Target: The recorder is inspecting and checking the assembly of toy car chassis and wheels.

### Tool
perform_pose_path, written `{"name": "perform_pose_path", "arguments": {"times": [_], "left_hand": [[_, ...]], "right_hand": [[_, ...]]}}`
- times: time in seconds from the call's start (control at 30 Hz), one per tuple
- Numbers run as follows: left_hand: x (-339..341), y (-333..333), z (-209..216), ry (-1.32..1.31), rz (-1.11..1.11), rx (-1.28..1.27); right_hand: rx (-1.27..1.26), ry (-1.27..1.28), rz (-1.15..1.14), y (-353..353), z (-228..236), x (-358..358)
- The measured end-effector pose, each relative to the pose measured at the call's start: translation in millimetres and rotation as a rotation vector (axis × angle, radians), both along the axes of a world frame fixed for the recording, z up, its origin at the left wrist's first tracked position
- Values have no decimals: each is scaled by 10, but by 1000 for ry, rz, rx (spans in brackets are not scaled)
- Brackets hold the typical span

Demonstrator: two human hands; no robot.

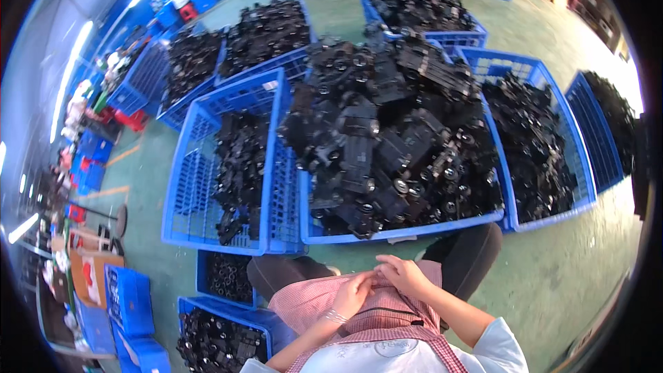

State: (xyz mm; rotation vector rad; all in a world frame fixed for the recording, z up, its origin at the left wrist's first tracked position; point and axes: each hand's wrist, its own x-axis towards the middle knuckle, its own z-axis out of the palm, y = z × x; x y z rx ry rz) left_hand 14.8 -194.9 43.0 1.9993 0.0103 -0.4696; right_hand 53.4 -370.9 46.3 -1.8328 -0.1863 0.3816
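A worker's left hand (353,293) and right hand (405,276) meet half-open over a checked apron (298,300), nothing visibly held, in an apparent pause before black parts (359,155) heaped to a blue crate's (442,226) near edge, any pick likely calling for a forward reach.

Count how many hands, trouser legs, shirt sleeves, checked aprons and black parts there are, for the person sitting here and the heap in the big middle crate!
Left hand and right hand: 2
Dark trouser legs: 2
Pale sleeves: 2
Red-checked apron: 1
Black parts: too many, overlapping, to count
Total without the parts: 7
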Motion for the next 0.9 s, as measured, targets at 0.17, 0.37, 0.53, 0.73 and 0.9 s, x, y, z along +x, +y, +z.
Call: {"name": "perform_pose_path", "arguments": {"times": [0.17,0.37,0.53,0.73,0.9], "left_hand": [[-38,-78,-12,-181,10,-51],[-32,-68,-256,-220,4,-57],[-35,41,-163,-265,96,-98],[35,1,-179,-224,53,-53],[38,15,-195,-110,-40,-20]], "right_hand": [[-144,-95,74,71,-131,-119],[-104,33,148,98,-630,-127],[-139,-116,242,249,-300,-69],[-186,-120,195,251,-361,-90],[9,36,183,254,-223,-219]]}}
